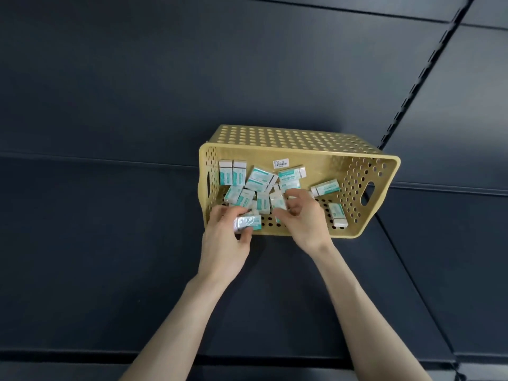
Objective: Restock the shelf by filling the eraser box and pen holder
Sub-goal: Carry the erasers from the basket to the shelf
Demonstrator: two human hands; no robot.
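Observation:
A yellow perforated basket (365, 171) stands on a dark shelf board, holding several wrapped white-and-teal erasers (261, 178). My left hand (225, 243) grips one wrapped eraser (248, 222) at the basket's near rim. My right hand (302, 218) reaches over the near rim into the pile, its fingers curled around a small eraser (279, 203). Two erasers stand side by side at the basket's far left corner. One lone eraser (338, 214) lies at the right, near the side wall.
Dark shelf boards (110, 243) spread all around the basket. A slotted upright rail (428, 67) runs diagonally at the upper right. A white price sticker (280, 163) sits on the basket's inner back wall. The basket's side walls have oval handle holes (368, 193).

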